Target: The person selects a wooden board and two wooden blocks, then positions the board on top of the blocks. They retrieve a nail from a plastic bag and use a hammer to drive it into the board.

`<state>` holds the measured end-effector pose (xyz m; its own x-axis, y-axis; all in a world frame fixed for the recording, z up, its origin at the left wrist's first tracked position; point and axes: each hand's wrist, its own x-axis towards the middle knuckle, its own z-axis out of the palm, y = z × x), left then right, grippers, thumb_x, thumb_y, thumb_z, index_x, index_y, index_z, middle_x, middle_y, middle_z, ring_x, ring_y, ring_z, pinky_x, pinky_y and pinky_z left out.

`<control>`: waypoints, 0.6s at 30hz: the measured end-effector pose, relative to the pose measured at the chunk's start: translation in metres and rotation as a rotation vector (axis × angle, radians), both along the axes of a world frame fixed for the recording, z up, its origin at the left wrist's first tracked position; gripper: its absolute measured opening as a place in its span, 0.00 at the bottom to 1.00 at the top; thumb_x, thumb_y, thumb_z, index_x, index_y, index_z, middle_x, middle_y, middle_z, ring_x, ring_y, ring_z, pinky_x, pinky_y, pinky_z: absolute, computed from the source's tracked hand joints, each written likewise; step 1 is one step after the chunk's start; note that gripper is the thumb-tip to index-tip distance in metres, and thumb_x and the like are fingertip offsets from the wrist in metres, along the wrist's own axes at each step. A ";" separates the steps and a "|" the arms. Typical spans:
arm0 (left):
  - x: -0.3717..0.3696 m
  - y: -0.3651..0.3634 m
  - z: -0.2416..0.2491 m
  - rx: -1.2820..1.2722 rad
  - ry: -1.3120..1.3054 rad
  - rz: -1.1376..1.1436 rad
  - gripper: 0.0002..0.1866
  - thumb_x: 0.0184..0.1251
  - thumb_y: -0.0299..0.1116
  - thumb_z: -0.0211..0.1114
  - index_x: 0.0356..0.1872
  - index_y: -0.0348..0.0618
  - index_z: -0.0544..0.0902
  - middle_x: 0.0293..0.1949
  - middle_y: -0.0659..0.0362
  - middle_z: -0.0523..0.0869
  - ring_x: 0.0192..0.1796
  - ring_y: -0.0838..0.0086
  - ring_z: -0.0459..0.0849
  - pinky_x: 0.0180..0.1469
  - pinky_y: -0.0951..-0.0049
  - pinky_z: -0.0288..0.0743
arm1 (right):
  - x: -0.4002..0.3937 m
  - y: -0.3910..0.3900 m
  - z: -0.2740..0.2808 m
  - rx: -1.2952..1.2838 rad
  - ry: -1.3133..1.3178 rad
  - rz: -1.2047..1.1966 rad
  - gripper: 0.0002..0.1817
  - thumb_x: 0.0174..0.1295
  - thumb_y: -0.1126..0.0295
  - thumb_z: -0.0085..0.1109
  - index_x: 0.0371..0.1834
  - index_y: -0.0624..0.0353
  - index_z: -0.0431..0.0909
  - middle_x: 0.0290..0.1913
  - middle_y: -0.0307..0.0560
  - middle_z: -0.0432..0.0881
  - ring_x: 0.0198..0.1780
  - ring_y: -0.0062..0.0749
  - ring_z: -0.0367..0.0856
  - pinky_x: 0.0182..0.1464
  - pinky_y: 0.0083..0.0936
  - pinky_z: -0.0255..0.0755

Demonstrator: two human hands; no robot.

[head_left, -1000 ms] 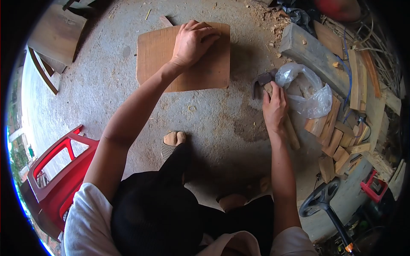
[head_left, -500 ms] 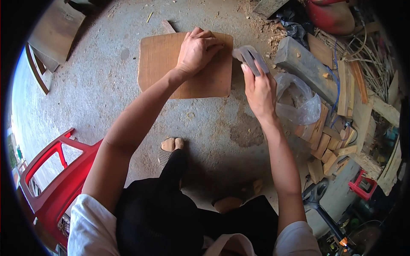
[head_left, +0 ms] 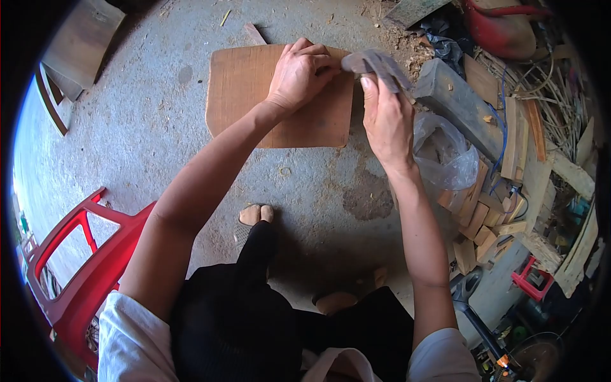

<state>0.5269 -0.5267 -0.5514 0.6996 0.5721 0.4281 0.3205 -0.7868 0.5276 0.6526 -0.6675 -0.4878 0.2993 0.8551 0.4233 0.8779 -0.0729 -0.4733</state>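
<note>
A brown wooden board (head_left: 242, 95) with rounded corners is in front of me, above the concrete floor. My left hand (head_left: 300, 75) rests over its upper right part, fingers curled and pinched near the right edge; what they hold, if anything, is too small to make out. Just beyond that edge, my right hand (head_left: 389, 121) is closed on a grey metal claw hammer (head_left: 377, 67), blurred by motion. The hammer's rounded end points left, close to my left fingertips, and its handle is mostly hidden in my grip.
A red plastic chair (head_left: 95, 254) stands at left. On the right lie a grey block (head_left: 458, 105), a clear plastic bag (head_left: 449, 156) and several wood offcuts (head_left: 477, 223). A thin wood strip (head_left: 256, 34) pokes out behind the board. My foot (head_left: 254, 216) is below it.
The hammer has moved up and slightly left, toward the board's right edge and my left fingertips. My left hand keeps its place on the board, which has shifted slightly in view.
</note>
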 end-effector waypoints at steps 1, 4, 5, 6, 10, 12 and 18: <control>0.000 0.000 0.000 0.001 0.002 0.004 0.07 0.57 0.36 0.72 0.37 0.52 0.91 0.36 0.66 0.86 0.46 0.67 0.79 0.57 0.65 0.73 | 0.000 0.000 -0.001 -0.056 -0.011 0.000 0.12 0.73 0.67 0.55 0.53 0.64 0.75 0.44 0.61 0.82 0.42 0.59 0.85 0.40 0.43 0.80; -0.002 0.002 0.001 0.007 0.002 0.003 0.07 0.57 0.36 0.72 0.37 0.52 0.91 0.36 0.66 0.86 0.46 0.67 0.79 0.57 0.65 0.73 | 0.000 0.003 0.005 -0.018 0.017 -0.001 0.12 0.73 0.68 0.55 0.52 0.64 0.75 0.43 0.62 0.82 0.42 0.59 0.85 0.40 0.44 0.80; -0.001 0.002 -0.001 0.006 -0.004 -0.008 0.07 0.57 0.36 0.72 0.36 0.52 0.91 0.36 0.66 0.86 0.46 0.67 0.79 0.57 0.65 0.73 | -0.001 0.002 0.008 0.008 0.031 -0.011 0.12 0.73 0.68 0.56 0.52 0.63 0.75 0.42 0.63 0.82 0.41 0.59 0.85 0.39 0.45 0.80; -0.002 0.001 -0.002 0.003 -0.004 -0.009 0.07 0.57 0.36 0.72 0.36 0.52 0.91 0.36 0.66 0.86 0.46 0.67 0.79 0.57 0.65 0.73 | -0.002 0.001 0.010 0.000 0.045 -0.015 0.12 0.73 0.69 0.55 0.53 0.63 0.74 0.41 0.62 0.82 0.40 0.59 0.85 0.39 0.45 0.79; 0.001 0.001 -0.002 -0.003 -0.009 -0.004 0.07 0.57 0.36 0.72 0.36 0.52 0.91 0.36 0.66 0.86 0.46 0.67 0.80 0.57 0.65 0.73 | 0.002 0.002 0.002 -0.061 -0.032 0.004 0.13 0.74 0.68 0.54 0.55 0.63 0.73 0.43 0.62 0.82 0.42 0.59 0.84 0.41 0.45 0.80; -0.002 0.001 0.000 -0.014 -0.001 0.001 0.07 0.57 0.36 0.72 0.36 0.52 0.91 0.36 0.66 0.86 0.46 0.67 0.80 0.57 0.65 0.73 | 0.002 0.003 0.006 -0.016 0.005 0.009 0.13 0.74 0.68 0.54 0.56 0.63 0.73 0.43 0.63 0.82 0.43 0.59 0.85 0.41 0.44 0.80; 0.000 0.006 -0.004 -0.011 0.035 -0.007 0.10 0.57 0.38 0.73 0.39 0.51 0.90 0.39 0.65 0.86 0.47 0.65 0.80 0.58 0.64 0.73 | 0.005 0.002 -0.001 -0.078 0.046 0.027 0.18 0.73 0.67 0.55 0.63 0.60 0.72 0.49 0.63 0.83 0.46 0.61 0.84 0.45 0.43 0.81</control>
